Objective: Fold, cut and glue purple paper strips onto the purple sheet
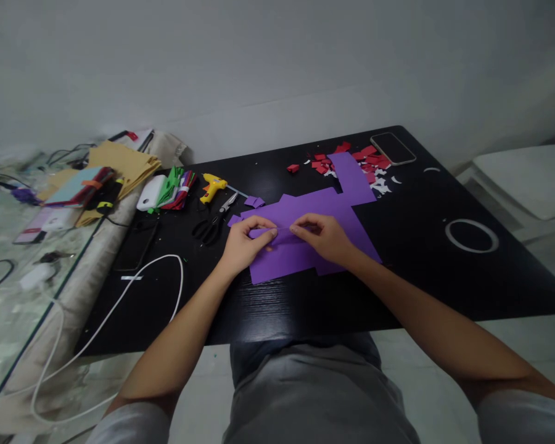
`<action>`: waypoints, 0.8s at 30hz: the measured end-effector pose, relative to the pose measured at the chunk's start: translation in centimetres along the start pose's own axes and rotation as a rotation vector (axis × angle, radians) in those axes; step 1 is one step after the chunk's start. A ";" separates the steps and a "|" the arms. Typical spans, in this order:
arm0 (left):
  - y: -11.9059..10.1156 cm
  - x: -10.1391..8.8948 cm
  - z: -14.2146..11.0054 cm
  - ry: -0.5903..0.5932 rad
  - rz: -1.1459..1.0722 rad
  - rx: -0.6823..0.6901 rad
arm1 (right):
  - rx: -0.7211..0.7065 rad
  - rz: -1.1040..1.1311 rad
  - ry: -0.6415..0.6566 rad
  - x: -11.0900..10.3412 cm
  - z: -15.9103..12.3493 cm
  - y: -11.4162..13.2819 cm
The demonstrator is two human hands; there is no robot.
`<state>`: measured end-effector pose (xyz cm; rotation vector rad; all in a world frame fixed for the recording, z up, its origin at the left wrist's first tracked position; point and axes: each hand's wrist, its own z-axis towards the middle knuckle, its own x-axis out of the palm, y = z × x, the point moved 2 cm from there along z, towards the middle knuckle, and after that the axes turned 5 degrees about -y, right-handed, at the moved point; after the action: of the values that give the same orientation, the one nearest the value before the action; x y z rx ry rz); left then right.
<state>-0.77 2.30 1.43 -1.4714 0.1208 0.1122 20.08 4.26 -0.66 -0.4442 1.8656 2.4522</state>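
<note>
My left hand point(248, 242) and my right hand point(324, 235) pinch a narrow purple paper strip point(283, 234) between thumbs and fingers, one hand near each end. Both are closed just above larger purple paper sheets point(284, 266), which overlap on the black table. The strip has almost the same colour as the sheets, so its edges are hard to make out. Small purple paper pieces point(254, 201) lie beyond my left hand. To its left rest black-handled scissors point(215, 221) with the blades slightly apart.
A yellow glue gun point(213, 187) sits behind the scissors. Red paper scraps point(370, 159), a phone point(393, 148) and a white ring point(472, 236) lie on the right. Folded coloured paper point(176, 188) and a white cable point(141, 274) are on the left.
</note>
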 end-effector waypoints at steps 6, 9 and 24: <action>-0.1 -0.2 0.2 0.006 -0.029 -0.018 | 0.090 0.049 -0.061 -0.7 0.5 -0.1; 0.1 -0.2 0.4 0.012 -0.040 -0.023 | 0.129 0.073 -0.085 -1.0 0.8 -0.2; 1.2 -0.1 0.3 0.098 0.105 0.040 | 0.215 0.190 -0.245 -2.0 1.2 -0.6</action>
<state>-1.01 2.74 0.27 -1.4313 0.2789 0.1217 21.91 5.91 -0.47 0.0425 2.1132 2.2489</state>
